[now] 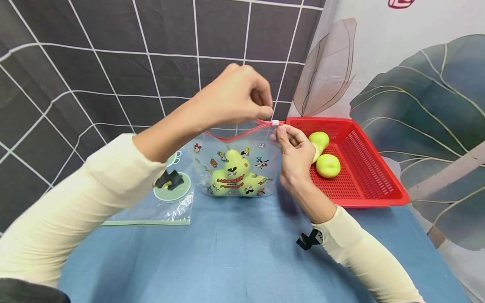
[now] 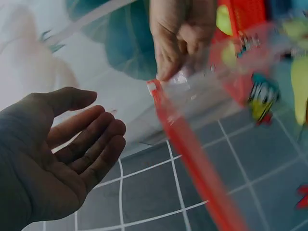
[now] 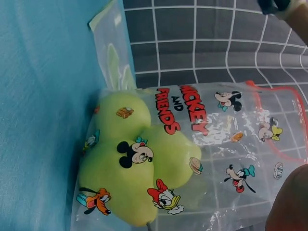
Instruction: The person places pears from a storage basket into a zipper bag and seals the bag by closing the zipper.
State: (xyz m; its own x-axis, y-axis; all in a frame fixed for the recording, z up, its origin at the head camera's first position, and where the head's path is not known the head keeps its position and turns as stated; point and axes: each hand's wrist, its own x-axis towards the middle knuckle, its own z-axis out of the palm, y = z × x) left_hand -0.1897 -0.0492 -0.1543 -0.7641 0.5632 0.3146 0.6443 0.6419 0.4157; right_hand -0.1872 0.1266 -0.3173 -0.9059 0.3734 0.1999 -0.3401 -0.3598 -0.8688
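A clear plastic slider bag printed with cartoon figures stands on the blue tablecloth, holding several yellow-green pears. Its red zip strip sags at the middle, with a white slider near the right corner. My right hand pinches that corner between thumb and fingers, just below the slider. Above the strip hovers my left hand, bent at the wrist. In the left wrist view its loosely bent fingers hold nothing and are apart from the bag.
A red plastic basket stands right of the bag, with a pear and a round green fruit in it. Another clear bag, with a green edge, lies flat at left. A dark gridded cloth hangs behind.
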